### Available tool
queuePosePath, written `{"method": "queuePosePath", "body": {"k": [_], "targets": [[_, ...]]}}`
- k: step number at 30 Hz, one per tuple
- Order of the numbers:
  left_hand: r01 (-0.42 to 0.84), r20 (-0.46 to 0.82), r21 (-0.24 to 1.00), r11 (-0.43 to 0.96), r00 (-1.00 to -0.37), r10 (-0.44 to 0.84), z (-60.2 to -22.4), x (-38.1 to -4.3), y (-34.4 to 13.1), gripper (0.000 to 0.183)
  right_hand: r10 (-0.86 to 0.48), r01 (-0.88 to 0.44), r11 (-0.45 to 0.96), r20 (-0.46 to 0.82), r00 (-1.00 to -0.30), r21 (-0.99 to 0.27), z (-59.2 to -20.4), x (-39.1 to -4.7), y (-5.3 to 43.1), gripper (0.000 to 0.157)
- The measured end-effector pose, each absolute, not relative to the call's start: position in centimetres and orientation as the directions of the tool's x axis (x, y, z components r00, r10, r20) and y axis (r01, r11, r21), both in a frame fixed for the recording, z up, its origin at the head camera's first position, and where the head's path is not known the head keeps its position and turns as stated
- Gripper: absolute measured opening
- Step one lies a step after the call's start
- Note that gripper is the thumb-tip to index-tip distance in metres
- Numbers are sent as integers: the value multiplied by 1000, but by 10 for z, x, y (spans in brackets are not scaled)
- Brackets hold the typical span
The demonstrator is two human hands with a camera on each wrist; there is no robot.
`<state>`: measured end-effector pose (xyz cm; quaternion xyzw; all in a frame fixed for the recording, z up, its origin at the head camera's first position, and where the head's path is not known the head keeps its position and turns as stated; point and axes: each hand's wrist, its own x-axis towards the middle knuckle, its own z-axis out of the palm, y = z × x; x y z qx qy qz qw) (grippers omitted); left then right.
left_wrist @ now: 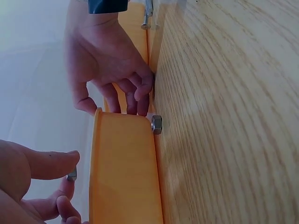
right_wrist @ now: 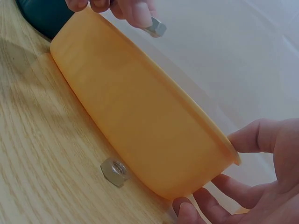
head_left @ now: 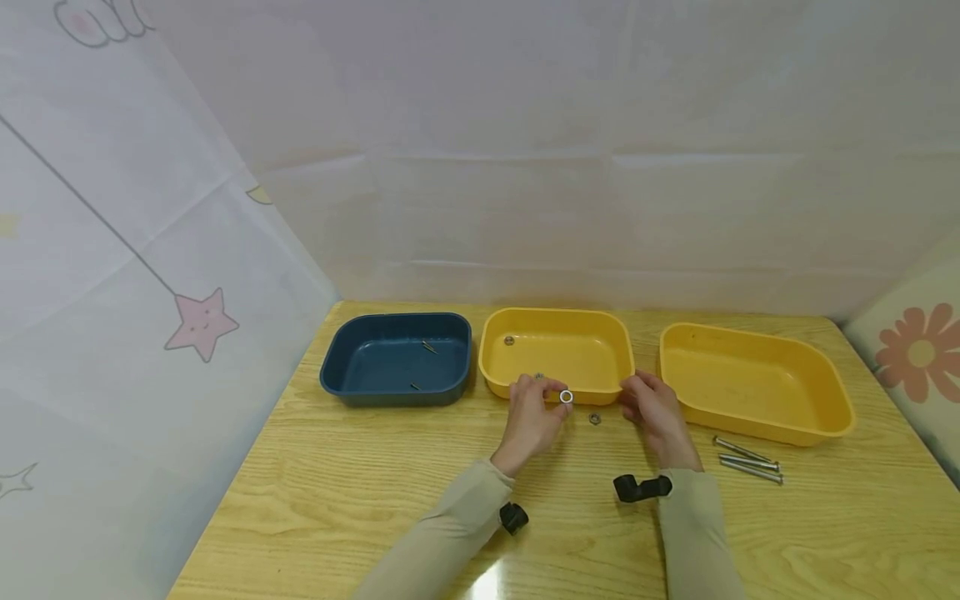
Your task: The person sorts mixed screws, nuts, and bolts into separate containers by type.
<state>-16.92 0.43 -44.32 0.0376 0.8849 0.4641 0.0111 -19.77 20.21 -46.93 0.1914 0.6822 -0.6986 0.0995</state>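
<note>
Between thumb and index finger, my left hand (head_left: 531, 417) pinches a metal hex nut (right_wrist: 159, 29), held just above the front rim of the middle yellow bin (head_left: 585, 358). My right hand (head_left: 654, 410) grips that bin's near right corner, its thumb at the rim and its fingers against the outer wall. A second hex nut (right_wrist: 113, 171) stands on the table close to the front wall of the bin, between the two hands. Inside the bin lie two more nuts, one a far-left nut (head_left: 509, 340), the other a front nut (head_left: 538, 377) partly hidden by the rim.
To the left is a dark blue bin (head_left: 367, 362) with a few small brass-coloured screws (head_left: 428, 347). Another yellow bin (head_left: 750, 383) sits at an angle on the right. Several long bolts (head_left: 750, 461) lie on the wooden table (head_left: 337, 500) before it. A cloth backdrop (head_left: 487, 208) hangs behind.
</note>
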Motion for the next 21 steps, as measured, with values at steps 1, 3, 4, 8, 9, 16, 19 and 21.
{"method": "queuePosePath", "body": {"k": [1, 3, 4, 8, 9, 16, 19, 21], "targets": [[61, 22, 821, 567, -997, 76, -444, -170, 4, 24, 123, 400, -50, -403, -907, -915, -469, -198, 202, 60], [74, 38, 816, 573, -997, 73, -444, -171, 5, 23, 123, 401, -48, -404, -907, -915, -469, -197, 202, 60], [76, 42, 814, 575, -997, 71, -445, -172, 5, 23, 123, 402, -46, -404, -906, -915, -469, -197, 202, 60], [82, 57, 803, 591, -996, 62, -444, -175, 7, 23, 120, 402, -43, -405, -907, -914, -469, -197, 202, 60], [79, 54, 801, 594, -997, 60, -444, -175, 7, 23, 120, 404, -42, -406, -906, -914, -469, -197, 202, 60], [81, 64, 782, 618, -997, 50, -443, -179, 9, 23, 129, 401, -45, -403, -906, -915, -468, -197, 201, 58], [87, 76, 775, 626, -996, 45, -443, -180, 11, 23, 133, 390, -41, -392, -910, -920, -468, -198, 201, 56], [88, 78, 771, 630, -996, 43, -444, -181, 12, 23, 137, 388, -41, -390, -911, -921, -469, -198, 202, 56]]}}
